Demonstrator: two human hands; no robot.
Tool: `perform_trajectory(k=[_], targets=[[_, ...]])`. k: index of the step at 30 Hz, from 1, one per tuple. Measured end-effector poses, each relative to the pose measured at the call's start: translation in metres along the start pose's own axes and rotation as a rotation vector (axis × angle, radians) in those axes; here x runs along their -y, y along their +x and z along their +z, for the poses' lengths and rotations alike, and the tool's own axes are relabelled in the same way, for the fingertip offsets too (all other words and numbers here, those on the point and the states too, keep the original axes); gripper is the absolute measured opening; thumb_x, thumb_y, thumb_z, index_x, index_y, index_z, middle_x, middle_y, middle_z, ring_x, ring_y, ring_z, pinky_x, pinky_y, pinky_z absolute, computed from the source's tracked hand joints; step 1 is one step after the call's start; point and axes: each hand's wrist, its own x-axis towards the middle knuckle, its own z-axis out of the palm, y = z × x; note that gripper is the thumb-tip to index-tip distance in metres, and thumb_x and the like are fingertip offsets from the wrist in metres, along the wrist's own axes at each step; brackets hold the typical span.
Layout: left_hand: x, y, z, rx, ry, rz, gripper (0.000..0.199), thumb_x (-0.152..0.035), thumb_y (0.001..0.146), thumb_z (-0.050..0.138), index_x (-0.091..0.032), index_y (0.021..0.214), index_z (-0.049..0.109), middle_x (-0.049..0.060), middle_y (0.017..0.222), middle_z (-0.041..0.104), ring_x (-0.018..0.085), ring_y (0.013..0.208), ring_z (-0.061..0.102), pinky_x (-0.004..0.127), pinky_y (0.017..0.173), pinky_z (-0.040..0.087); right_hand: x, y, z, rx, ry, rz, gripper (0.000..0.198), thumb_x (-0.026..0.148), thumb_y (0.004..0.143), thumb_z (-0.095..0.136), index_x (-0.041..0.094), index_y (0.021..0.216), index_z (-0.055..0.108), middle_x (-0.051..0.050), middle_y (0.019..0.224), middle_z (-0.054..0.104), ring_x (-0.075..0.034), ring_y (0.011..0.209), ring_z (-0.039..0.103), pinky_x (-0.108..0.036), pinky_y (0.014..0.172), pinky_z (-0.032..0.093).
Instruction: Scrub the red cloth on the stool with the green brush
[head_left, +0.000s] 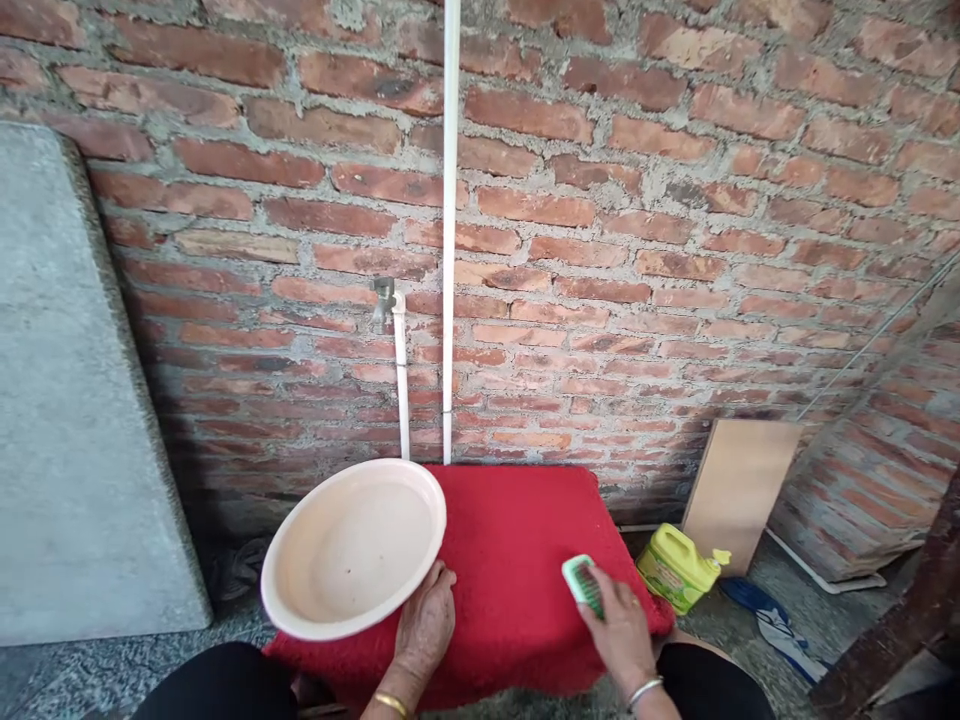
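Observation:
A wide cream-coloured plastic basin (360, 555) sits on the left part of a red cloth (517, 540) that covers a low table or stool. Nothing but a few dark specks shows inside it. My left hand (426, 622) is at the basin's right rim, its fingers curled against the edge and partly hidden there. In my right hand (621, 622) is a small scrub brush (579, 575) with a green and white body. The fingers wrap round it over the right side of the cloth, with its front end sticking out toward the left.
Behind stands a brick wall (540, 210) with a white pipe (450, 230) and a tap (384, 295). A concrete slab (67, 400) leans at left. To the right are a yellow detergent jug (679, 565), a wooden board (739, 490) and blue-and-white flip-flops (784, 635).

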Motion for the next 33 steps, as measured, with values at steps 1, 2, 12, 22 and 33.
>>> perform_trajectory(k=[1, 2, 12, 22, 33], targets=[[-0.001, 0.0, -0.001, 0.0, 0.001, -0.001, 0.04, -0.001, 0.089, 0.04, -0.02, 0.102, 0.072, 0.007, 0.114, 0.069, 0.019, 0.11, 0.064, 0.032, 0.102, 0.046, -0.023, 0.006, -0.004, -0.043, -0.035, 0.088, 0.053, 0.038, 0.087, 0.049, 0.021, 0.136, 0.06, -0.014, 0.116, 0.067, -0.03, 0.104, 0.065, -0.042, 0.097, 0.047], [-0.002, 0.0, -0.001, -0.002, 0.002, -0.002, 0.039, -0.001, 0.089, 0.04, -0.02, 0.102, 0.072, 0.007, 0.112, 0.07, 0.019, 0.109, 0.064, 0.032, 0.101, 0.046, -0.043, 0.01, -0.006, -0.083, -0.062, 0.18, 0.054, 0.041, 0.087, 0.049, 0.02, 0.136, 0.06, -0.016, 0.114, 0.067, -0.031, 0.101, 0.066, -0.043, 0.094, 0.049], [0.006, -0.004, 0.022, -0.313, -0.009, 0.095, 0.04, -0.001, 0.088, 0.037, -0.02, 0.102, 0.07, 0.007, 0.099, 0.074, 0.019, 0.093, 0.071, 0.032, 0.087, 0.058, 0.028, 0.036, 0.042, -0.139, 0.365, -0.024, 0.052, 0.049, 0.081, 0.056, 0.024, 0.126, 0.063, -0.009, 0.105, 0.072, -0.026, 0.095, 0.069, -0.037, 0.088, 0.052], [0.018, -0.005, 0.034, -0.691, -0.022, 0.277, 0.027, -0.007, 0.094, 0.039, -0.02, 0.107, 0.059, 0.005, 0.091, 0.073, 0.018, 0.083, 0.072, 0.029, 0.075, 0.061, 0.17, 0.027, 0.047, 0.13, 0.058, -0.426, 0.052, 0.023, 0.087, 0.054, 0.038, 0.137, 0.058, -0.007, 0.122, 0.065, -0.027, 0.11, 0.061, -0.041, 0.099, 0.043], [0.01, -0.005, 0.032, -0.641, 0.026, 0.249, 0.028, -0.005, 0.091, 0.039, -0.021, 0.104, 0.057, 0.001, 0.08, 0.067, 0.017, 0.071, 0.068, 0.028, 0.067, 0.058, -0.053, 0.106, -0.02, -0.104, -0.181, 0.359, 0.06, 0.05, 0.092, 0.038, 0.021, 0.142, 0.054, -0.023, 0.113, 0.068, -0.039, 0.098, 0.068, -0.049, 0.079, 0.05]])
